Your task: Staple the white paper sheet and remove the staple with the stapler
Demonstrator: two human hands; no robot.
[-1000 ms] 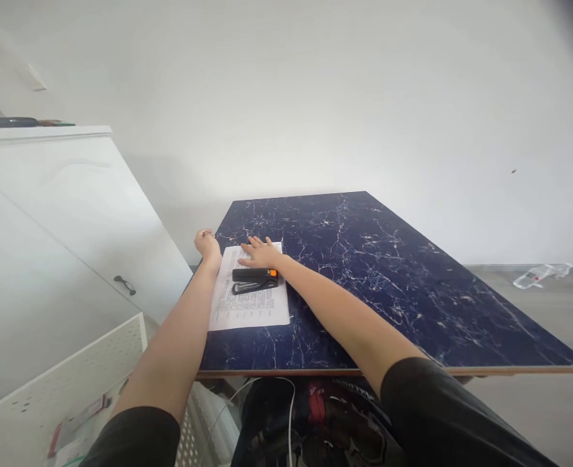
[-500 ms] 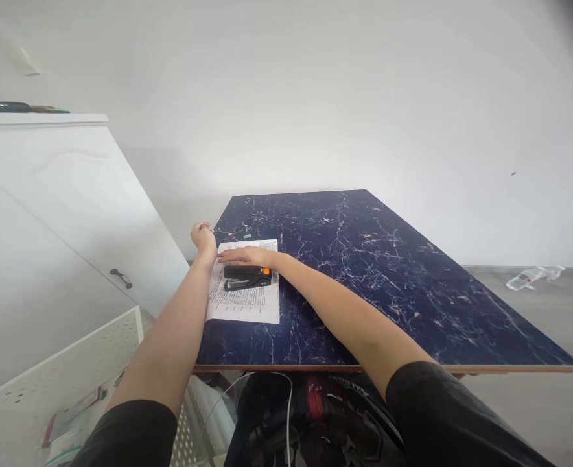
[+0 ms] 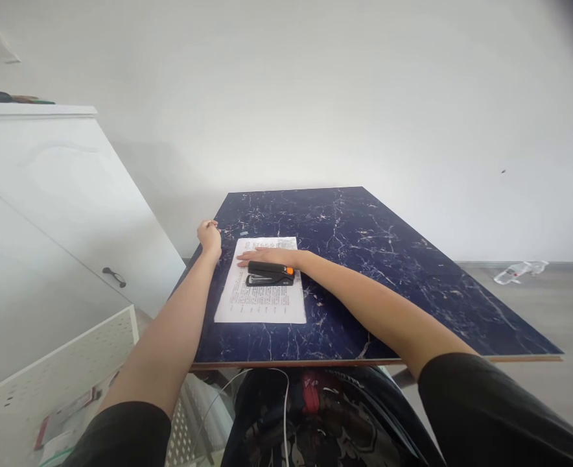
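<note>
On the left part of your tabletop (image 3: 388, 237), the printed paper (image 3: 260, 315) lies flat with its near edge short of the front edge, and the black stapler (image 3: 267, 280) with an orange end rests on it. Just beyond the stapler, your right hand (image 3: 273, 257) lies over the paper, fingers extended. Farther on, your left hand (image 3: 209, 237) sits at the left edge, fingers curled; whether they pinch anything cannot be determined.
</note>
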